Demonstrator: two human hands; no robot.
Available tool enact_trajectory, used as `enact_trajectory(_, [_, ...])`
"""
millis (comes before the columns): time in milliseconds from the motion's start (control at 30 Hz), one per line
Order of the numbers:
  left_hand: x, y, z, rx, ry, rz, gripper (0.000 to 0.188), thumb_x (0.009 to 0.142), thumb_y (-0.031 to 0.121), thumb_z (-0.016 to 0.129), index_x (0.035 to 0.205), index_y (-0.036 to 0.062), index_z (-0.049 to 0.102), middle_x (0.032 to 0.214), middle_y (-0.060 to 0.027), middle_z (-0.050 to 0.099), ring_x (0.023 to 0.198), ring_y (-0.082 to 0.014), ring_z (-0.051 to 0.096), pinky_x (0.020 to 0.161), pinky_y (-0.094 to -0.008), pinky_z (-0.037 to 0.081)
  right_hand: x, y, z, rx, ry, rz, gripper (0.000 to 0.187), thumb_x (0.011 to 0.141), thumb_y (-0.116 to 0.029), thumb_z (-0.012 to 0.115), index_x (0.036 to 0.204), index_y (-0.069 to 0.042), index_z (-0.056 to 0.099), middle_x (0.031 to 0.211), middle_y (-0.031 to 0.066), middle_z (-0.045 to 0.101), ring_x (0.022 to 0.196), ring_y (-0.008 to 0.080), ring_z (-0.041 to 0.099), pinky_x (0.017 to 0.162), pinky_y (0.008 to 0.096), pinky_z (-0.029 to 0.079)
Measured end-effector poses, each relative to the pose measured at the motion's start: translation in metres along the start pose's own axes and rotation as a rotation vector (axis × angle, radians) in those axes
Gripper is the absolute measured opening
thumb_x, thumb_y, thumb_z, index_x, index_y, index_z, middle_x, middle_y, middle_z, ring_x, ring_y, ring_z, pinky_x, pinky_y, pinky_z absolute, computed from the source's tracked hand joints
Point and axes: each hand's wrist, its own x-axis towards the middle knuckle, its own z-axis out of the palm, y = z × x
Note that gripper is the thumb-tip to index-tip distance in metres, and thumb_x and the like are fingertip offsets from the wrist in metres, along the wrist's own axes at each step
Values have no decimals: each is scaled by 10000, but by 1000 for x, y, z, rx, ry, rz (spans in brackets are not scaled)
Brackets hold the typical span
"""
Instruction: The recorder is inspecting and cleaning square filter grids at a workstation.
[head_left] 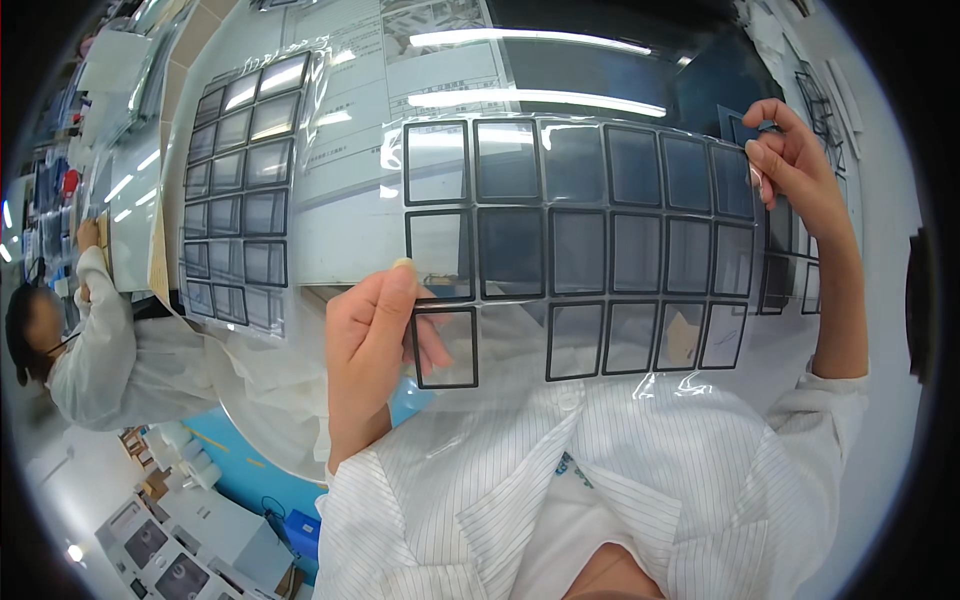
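I hold up a clear plastic sheet (580, 250) covered with rows of black rectangular frames. My left hand (375, 335) pinches its lower left part, thumb on the front beside a frame, fingers behind the film. My right hand (795, 165) grips the sheet's upper right edge with curled fingers. The sheet spans the space between both hands, roughly flat and facing me. One cell in the bottom row, second from the left, has no frame.
A second clear sheet (240, 190) of black frames lies at the upper left on the glossy table (440, 60), which has printed papers under its surface. More frames (790, 260) show at the right. Another person in a white coat (110, 360) works at the left.
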Motion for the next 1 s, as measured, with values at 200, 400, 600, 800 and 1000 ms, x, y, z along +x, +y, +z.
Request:
enact_trajectory(200, [0, 0, -1, 31, -21, 8, 431, 1033, 304, 474, 775, 3, 643, 548, -55, 613, 437, -71, 524, 427, -198, 336, -1, 0, 0, 14, 7, -15, 264, 955, -201, 615, 1137, -64, 482, 615, -59, 517, 487, 1, 465, 437, 149, 343])
enact_trajectory(400, [-1, -5, -3, 48, -50, -8, 447, 1034, 318, 467, 765, 11, 648, 514, -44, 594, 419, -53, 472, 427, -200, 325, -6, 1, -1, -4, 4, -5, 263, 954, -200, 617, 1135, -62, 487, 615, -57, 525, 481, 1, 468, 431, 151, 349])
enact_trajectory(600, [2, -6, 3, 53, -75, -28, 471, 1035, 335, 462, 742, 15, 645, 502, -46, 587, 402, -50, 454, 416, -200, 317, -12, 2, -7, -25, 13, 12, 274, 955, -216, 624, 1135, -61, 489, 611, -54, 533, 480, -3, 471, 429, 141, 341])
enact_trajectory(800, [11, -3, 11, -11, -107, -24, 503, 1034, 373, 457, 719, 20, 629, 485, -34, 560, 345, -58, 431, 348, -194, 287, -14, 8, -19, -55, 52, -53, 273, 979, -247, 592, 1153, -60, 495, 615, -66, 523, 479, -14, 444, 439, 140, 315])
enact_trajectory(1000, [18, -3, 4, -56, -71, -18, 501, 1034, 382, 455, 715, 32, 616, 527, -28, 578, 329, -66, 434, 310, -197, 253, -7, 10, -25, -121, 7, -135, 257, 970, -266, 601, 1157, -102, 537, 596, -69, 493, 495, 10, 448, 465, 170, 339])
